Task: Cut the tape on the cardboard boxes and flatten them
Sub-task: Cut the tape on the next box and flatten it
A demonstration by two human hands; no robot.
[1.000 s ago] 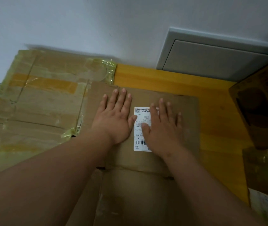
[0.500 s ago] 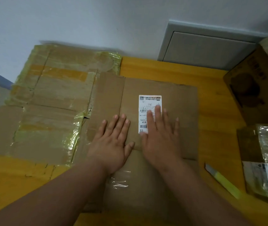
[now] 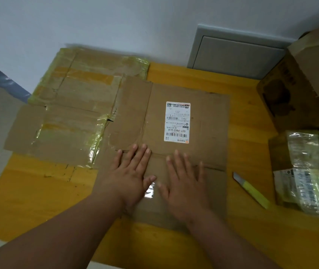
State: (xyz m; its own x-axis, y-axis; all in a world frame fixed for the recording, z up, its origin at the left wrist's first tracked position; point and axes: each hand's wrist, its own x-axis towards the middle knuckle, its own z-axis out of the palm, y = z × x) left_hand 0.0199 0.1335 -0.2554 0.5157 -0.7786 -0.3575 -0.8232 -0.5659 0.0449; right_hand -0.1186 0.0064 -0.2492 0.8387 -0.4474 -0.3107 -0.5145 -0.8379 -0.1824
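On the near half of the flattened box (image 3: 189, 94), just below its white shipping label (image 3: 177, 122): left hand (image 3: 130, 175) and right hand (image 3: 185, 183), both palm-down, fingers straight and spread, pressing the cardboard against the yellow table (image 3: 203, 249); nothing gripped by either. Between the two thumbs: a glossy strip of clear tape (image 3: 151, 191). The box lies directly under both palms, its far panel and label beyond the fingertips. Left of the label: a second flattened box (image 3: 67, 121), heavily taped, its edge tucked beside or under the first; which overlaps cannot be told. Right of the label: a yellow utility knife (image 3: 251, 191) on the table, well apart from the right hand; beyond it a plastic-wrapped box (image 3: 300, 171), and an upright brown box (image 3: 300, 84) behind, both apparently uncut. Risk, as judged: creased panels likely spring up once pressure lifts; a careless reach rightward could meet the blade, if exposed.
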